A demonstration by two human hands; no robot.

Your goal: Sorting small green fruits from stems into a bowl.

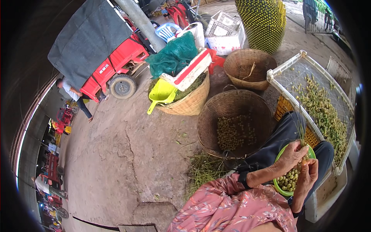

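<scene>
My left hand (289, 156), with a dark band at its wrist, pinches a bundle of thin green stems (301, 132) that stick up past the fingers. Just below it, my right hand (308, 174) has thumb and fingers closed at the bundle's lower end; the fingers hide what they grip. Both hands are over a bright green bowl (277, 190) on my lap, partly filled with small round yellow-green fruits (289, 179). To the right, a white mesh-bottomed tray (285, 84) bears a heap of similar fruits (324, 113), some still on green stems.
Left of my knees stands a large wicker basket (207, 116) with loose fruits inside. Cut stems (204, 169) lie on the floor beside it. Another wicker basket (249, 55), a yellow-green dustpan (163, 91) and a red three-wheeled truck (116, 63) are farther off. People (74, 94) stand at far left.
</scene>
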